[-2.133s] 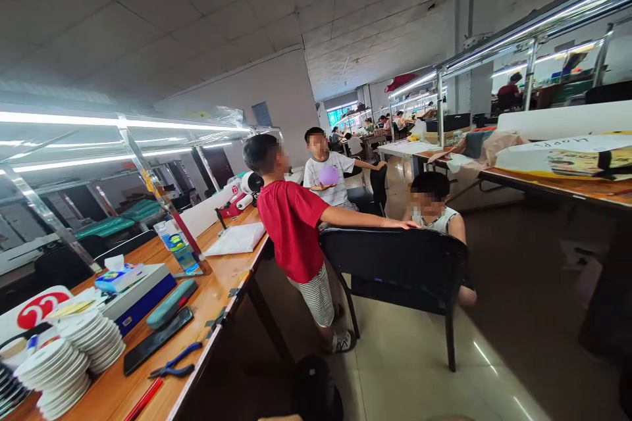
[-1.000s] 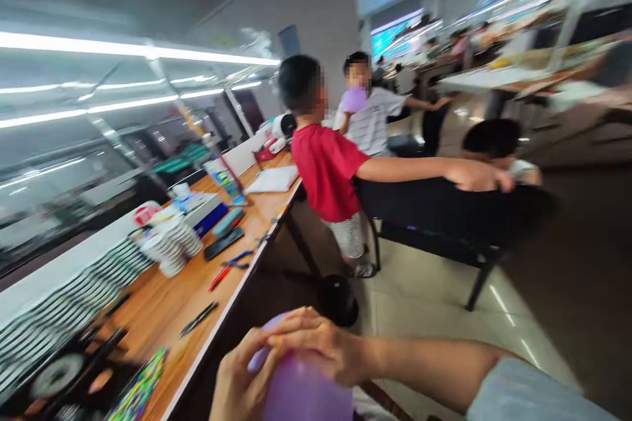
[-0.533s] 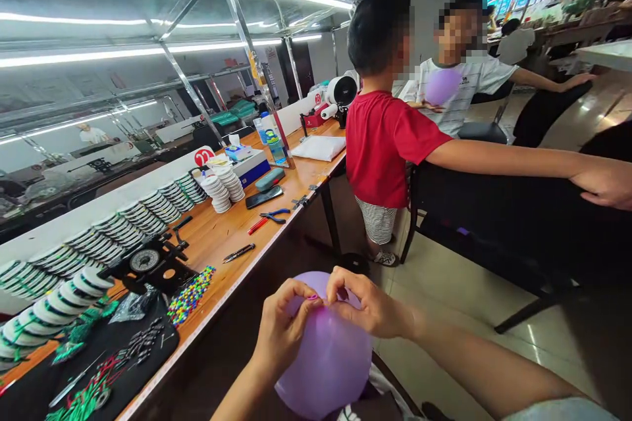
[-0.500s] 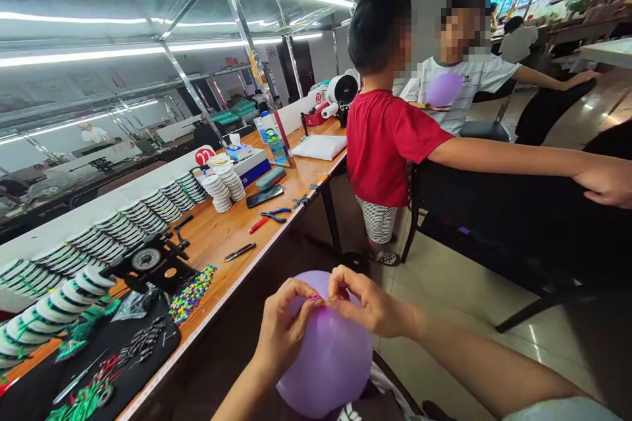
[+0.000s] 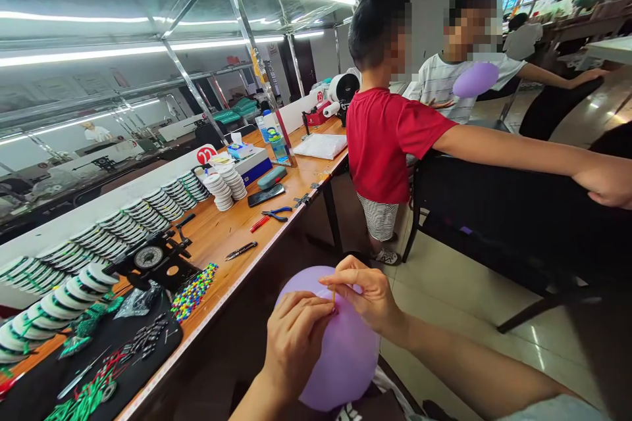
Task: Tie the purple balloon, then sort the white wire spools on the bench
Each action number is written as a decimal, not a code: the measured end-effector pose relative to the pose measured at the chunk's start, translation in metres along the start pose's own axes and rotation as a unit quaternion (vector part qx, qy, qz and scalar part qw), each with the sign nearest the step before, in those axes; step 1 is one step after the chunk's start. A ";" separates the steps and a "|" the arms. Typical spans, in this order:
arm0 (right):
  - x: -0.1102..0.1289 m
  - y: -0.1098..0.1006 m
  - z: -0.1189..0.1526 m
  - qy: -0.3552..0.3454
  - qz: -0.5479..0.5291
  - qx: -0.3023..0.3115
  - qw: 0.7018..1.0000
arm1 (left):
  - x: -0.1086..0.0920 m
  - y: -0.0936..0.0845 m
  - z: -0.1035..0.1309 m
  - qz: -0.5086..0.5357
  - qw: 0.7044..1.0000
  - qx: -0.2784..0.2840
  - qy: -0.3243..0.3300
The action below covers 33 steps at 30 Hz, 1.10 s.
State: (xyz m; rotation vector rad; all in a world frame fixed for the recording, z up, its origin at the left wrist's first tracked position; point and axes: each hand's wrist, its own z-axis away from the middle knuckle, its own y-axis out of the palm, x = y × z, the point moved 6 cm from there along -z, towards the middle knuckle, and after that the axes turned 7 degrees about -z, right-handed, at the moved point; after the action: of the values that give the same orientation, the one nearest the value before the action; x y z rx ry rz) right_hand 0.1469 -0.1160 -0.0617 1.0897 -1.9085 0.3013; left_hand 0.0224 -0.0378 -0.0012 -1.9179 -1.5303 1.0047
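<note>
An inflated purple balloon (image 5: pixel 348 362) rests at my lap, its neck turned up toward me. My left hand (image 5: pixel 299 335) lies over its near left side, thumb and fingers pinched at the balloon's neck. The neck itself is mostly covered by the fingers. Opposite it, my right hand (image 5: pixel 368 293) pinches a thin yellow strand (image 5: pixel 334 296), which looks like a rubber band. That strand runs taut between the two hands, right above the balloon's surface.
Left of me a wooden workbench (image 5: pixel 217 230) carries white spools (image 5: pixel 74 299), a black winding device (image 5: pixel 153 260), coloured beads (image 5: pixel 195 289), pliers (image 5: pixel 277 214) and a phone (image 5: pixel 266 195). A person in red (image 5: pixel 378 145) stands ahead by a black chair (image 5: pixel 474 210); another person has a purple balloon (image 5: pixel 475 80).
My left hand has turned more palm-down over the balloon's neck. The yellow strand now shows stretched between my hands. Ahead, the other person's balloon has shifted right and tilted.
</note>
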 end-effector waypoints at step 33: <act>0.027 0.014 0.000 -0.018 0.071 0.069 0.995 | 0.046 0.022 0.003 0.350 0.833 0.049 -0.425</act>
State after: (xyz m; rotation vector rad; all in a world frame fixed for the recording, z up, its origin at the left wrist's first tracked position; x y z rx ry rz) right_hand 0.1300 -0.1227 -0.0370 1.0560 -2.0266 0.5034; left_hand 0.0386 0.0011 -0.0309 -2.1031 -1.0510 2.4600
